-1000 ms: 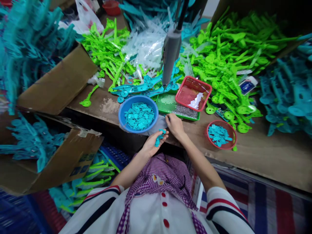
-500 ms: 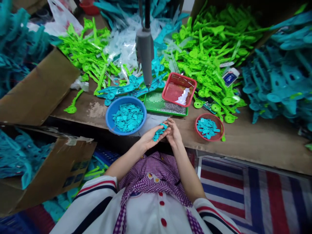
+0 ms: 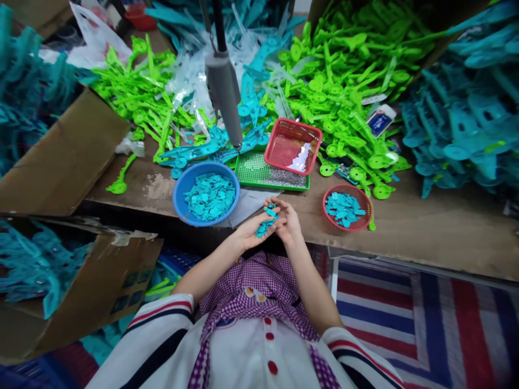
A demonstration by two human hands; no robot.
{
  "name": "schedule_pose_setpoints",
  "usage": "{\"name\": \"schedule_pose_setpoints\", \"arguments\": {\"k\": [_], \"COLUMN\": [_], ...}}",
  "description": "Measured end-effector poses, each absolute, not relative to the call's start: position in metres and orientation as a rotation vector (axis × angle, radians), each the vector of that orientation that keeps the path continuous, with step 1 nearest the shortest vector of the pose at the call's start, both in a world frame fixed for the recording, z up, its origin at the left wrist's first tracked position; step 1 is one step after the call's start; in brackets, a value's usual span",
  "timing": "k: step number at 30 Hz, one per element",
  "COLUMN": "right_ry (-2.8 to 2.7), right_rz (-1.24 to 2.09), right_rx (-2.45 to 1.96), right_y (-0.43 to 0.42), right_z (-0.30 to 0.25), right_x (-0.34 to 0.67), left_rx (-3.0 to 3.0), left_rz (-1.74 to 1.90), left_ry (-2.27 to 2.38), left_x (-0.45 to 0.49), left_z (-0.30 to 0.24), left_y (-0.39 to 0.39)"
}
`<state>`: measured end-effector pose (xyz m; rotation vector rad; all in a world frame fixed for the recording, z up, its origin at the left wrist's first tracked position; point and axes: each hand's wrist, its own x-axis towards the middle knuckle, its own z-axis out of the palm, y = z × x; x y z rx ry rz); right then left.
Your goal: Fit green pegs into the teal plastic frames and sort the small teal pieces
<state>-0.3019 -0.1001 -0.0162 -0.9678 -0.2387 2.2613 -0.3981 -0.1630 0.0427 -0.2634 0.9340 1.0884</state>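
Just in front of the table edge, my left hand [image 3: 250,231] is cupped round a small heap of flat teal plastic pieces [image 3: 264,228]. My right hand [image 3: 288,222] meets it from the other side, fingers curled, with a few teal pieces at its fingertips. To the left of the hands stands a blue bowl [image 3: 178,208] full of similar pieces. A red round basket [image 3: 368,219] with more of them is on the right. Behind the hands lies a green perforated tray [image 3: 251,172] holding small metal parts, and a red rectangular basket [image 3: 279,146] rests on it.
A grey driver-like tool [image 3: 225,97] hangs over the tray. Heaps of lime-green plastic parts [image 3: 336,81] and clear parts [image 3: 190,75] cover the table's back. Cardboard boxes [image 3: 68,151] stand on the left; large teal parts [image 3: 466,124] are stacked on the right.
Teal pieces now show at the right fingertips, above the heap in the left palm. Both hands stay together in nearly the same place. The hanging tool now leans, and the view has shifted slightly.
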Motion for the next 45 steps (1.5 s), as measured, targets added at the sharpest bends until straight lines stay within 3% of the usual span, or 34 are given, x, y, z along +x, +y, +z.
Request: {"name": "schedule_pose_setpoints", "arguments": {"k": [28,36,45], "right_ry": [0.053,0.302,0.258], "right_rz": [2.455,2.414,2.385], "right_rx": [-0.735,-0.740,-0.834], "right_y": [-0.085,-0.087,-0.088], "right_z": [-0.031,-0.011,-0.002], "right_x": [-0.307,-0.302,-0.307], "left_rx": [0.191,0.165,0.173], "left_rz": [1.000,1.323,1.332], "left_ry": [1.051,1.003,1.040], "left_x": [-0.393,-0.422,-0.414], "left_z": [0.039,0.059,0.038], "left_y": [-0.150,-0.157,-0.144]}}
